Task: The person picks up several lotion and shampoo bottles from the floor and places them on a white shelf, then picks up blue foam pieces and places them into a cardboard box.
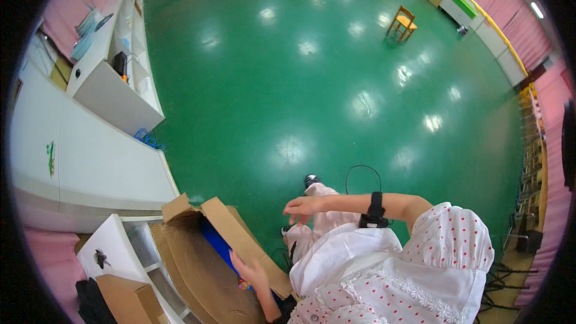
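A large open cardboard box [240, 234] stands at the lower left, its flaps folded outward. My left hand [253, 273] reaches over its inner side, fingers stretched out, holding nothing that I can see. Beside that hand, a blue thing [217, 243] lies along the box's inner wall, and a small red-and-orange item [243, 284] shows next to my palm. What else lies deeper in the box is hidden. In front of my body, past the box's right edge, my right hand [304, 209] hangs in the air. Its fingers are loosely extended and hold nothing; a black strap [376, 204] circles that wrist.
White shelving [123, 252] adjoins the box, with a smaller carton [129, 297] on it. A white cabinet [90, 156] and a low shelf unit [117, 96] line the left. Blue cable [148, 138] lies on the green floor [252, 96]. One wooden chair [403, 22] stands far off; several chairs line the right.
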`<act>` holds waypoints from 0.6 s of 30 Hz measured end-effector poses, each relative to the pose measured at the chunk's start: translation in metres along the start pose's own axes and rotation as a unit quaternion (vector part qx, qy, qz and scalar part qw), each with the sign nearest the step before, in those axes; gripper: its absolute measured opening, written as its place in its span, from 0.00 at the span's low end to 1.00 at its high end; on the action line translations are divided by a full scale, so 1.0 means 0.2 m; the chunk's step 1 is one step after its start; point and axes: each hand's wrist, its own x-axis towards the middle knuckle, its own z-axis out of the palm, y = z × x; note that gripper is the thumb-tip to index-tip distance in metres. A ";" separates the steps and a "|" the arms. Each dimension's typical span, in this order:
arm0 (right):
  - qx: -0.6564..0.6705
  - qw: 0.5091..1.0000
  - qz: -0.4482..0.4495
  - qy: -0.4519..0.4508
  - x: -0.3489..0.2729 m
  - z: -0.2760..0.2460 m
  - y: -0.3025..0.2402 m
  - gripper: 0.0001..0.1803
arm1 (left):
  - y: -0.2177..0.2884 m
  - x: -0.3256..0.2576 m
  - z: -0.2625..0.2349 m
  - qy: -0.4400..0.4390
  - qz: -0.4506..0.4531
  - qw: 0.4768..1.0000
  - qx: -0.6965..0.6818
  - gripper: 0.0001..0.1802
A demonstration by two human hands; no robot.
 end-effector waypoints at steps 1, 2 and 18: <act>-0.024 0.999 -0.038 0.004 0.18 -0.10 -0.24 0.22 | 0.09 0.36 0.09 0.011 0.087 0.996 0.002 0.29; 0.124 0.990 -0.046 -0.049 0.24 -0.05 -0.24 0.23 | 0.16 0.44 0.11 -0.026 0.145 0.989 0.001 0.29; 0.217 0.898 -0.225 0.309 -0.25 -0.95 -0.53 0.21 | -1.29 1.12 0.90 -0.536 -0.258 0.785 0.170 0.32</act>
